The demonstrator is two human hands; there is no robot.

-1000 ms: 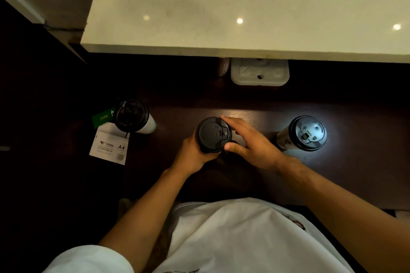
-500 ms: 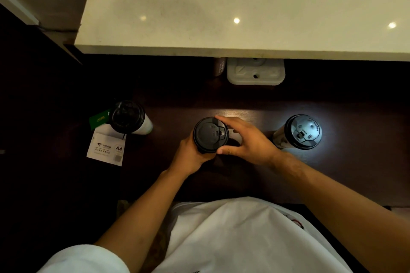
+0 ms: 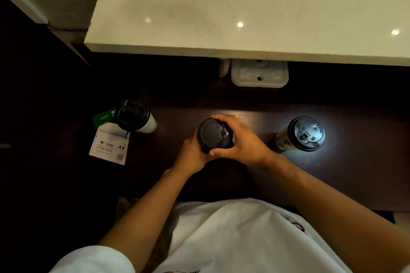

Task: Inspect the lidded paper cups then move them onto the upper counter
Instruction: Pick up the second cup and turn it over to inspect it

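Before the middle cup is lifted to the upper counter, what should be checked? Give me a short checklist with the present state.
1. Left hand grips the middle cup: ok.
2. Right hand curls round its lid rim: ok.
3. Lid fully seated: cannot tell.
4. Bare space on the upper counter: ok.
5. Left cup and right cup stand apart from the hands: ok.
6. Cup passes the counter's overhanging edge: cannot tell.

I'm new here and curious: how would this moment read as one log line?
stage: inspecting | left hand: holds middle black-lidded paper cup | right hand: holds same cup | pale stone upper counter: no cups
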